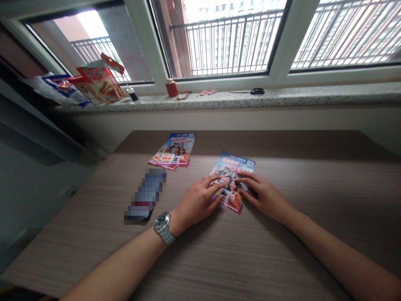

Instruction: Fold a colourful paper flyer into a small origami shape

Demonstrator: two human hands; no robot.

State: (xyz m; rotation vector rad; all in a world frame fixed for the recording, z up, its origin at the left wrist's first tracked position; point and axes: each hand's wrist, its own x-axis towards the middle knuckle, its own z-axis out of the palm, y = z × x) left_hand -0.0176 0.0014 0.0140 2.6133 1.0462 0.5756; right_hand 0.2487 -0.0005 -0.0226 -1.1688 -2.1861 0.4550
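Note:
A colourful printed flyer (232, 163) with a QR code in its top right corner lies on the wooden table in front of me. My left hand (203, 194) rests on its left edge, fingers spread over the print. From the other side, my right hand (260, 190) lays its outstretched fingertips on the flyer's right edge. Parts of both edges are hidden under the fingers. A silver watch (164, 225) is on my left wrist. Farther back to the left lies a small fanned stack of similar flyers (180, 146).
A blurred-out phone (145, 196) lies left of my left hand. On the stone windowsill (297, 96) are snack bags (100, 85), a black clip (132, 93), a small red container (171, 88), pink strips (208, 92) and scissors (257, 91). The table (194, 259) ends below the sill.

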